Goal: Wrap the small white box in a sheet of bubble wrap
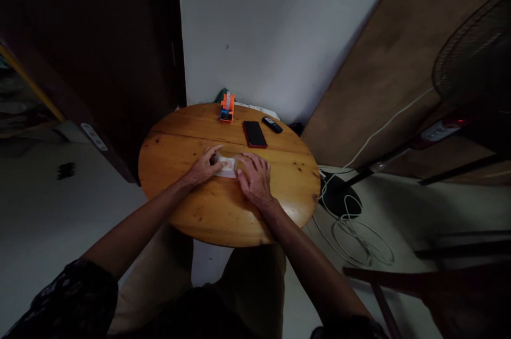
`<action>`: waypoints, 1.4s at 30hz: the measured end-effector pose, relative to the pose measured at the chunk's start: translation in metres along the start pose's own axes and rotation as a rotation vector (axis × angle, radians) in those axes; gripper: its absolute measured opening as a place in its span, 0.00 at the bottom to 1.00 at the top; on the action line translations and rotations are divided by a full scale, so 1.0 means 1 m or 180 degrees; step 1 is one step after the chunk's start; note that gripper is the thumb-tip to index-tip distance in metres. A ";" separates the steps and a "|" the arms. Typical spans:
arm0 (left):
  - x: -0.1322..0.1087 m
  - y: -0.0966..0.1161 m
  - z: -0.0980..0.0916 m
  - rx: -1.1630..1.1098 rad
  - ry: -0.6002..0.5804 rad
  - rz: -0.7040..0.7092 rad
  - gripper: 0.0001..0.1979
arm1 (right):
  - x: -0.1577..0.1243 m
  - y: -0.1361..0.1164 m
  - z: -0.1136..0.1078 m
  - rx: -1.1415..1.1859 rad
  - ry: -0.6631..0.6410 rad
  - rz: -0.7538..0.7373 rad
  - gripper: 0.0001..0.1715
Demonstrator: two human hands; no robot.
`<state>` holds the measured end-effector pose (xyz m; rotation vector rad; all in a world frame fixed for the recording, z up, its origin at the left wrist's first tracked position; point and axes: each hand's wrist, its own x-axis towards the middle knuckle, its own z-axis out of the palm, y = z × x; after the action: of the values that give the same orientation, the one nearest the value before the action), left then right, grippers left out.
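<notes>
A small white packet with a reddish print (227,167) lies near the middle of the round wooden table (223,216), between my two hands. My left hand (205,166) is at its left end, thumb on the near side and fingers curled round the far side. On the other side, my right hand (255,175) rests with its fingers spread and bent, the thumb close to the packet's right end. Nothing shows in the right hand's grasp; part of what lies under its palm is hidden.
Toward the back stand an orange and blue tape dispenser (227,107), a dark phone with a red edge (254,134) and a small black device (272,124). A wall rises behind. Right of the table are a fan (475,51) and a coiled white cable (355,232) on the floor.
</notes>
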<state>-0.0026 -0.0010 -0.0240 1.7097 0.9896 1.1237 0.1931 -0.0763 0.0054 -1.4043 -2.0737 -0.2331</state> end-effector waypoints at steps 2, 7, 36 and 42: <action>0.000 0.000 -0.001 0.0009 -0.0034 -0.0031 0.34 | 0.001 -0.001 0.000 -0.0026 -0.0111 -0.0096 0.25; 0.001 -0.001 0.000 0.0069 -0.0036 -0.0003 0.34 | 0.003 -0.004 0.004 -0.0069 -0.0357 -0.0389 0.22; -0.031 0.023 0.003 0.1123 0.0467 0.0850 0.13 | 0.022 0.043 0.023 0.0947 0.0192 0.0977 0.17; -0.033 0.021 0.011 0.1484 0.0469 0.0971 0.14 | 0.062 0.055 0.026 0.0754 -0.0518 0.1428 0.21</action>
<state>0.0021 -0.0409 -0.0163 2.2339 1.1769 1.2984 0.2169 0.0072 0.0101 -1.7310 -1.7752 0.3101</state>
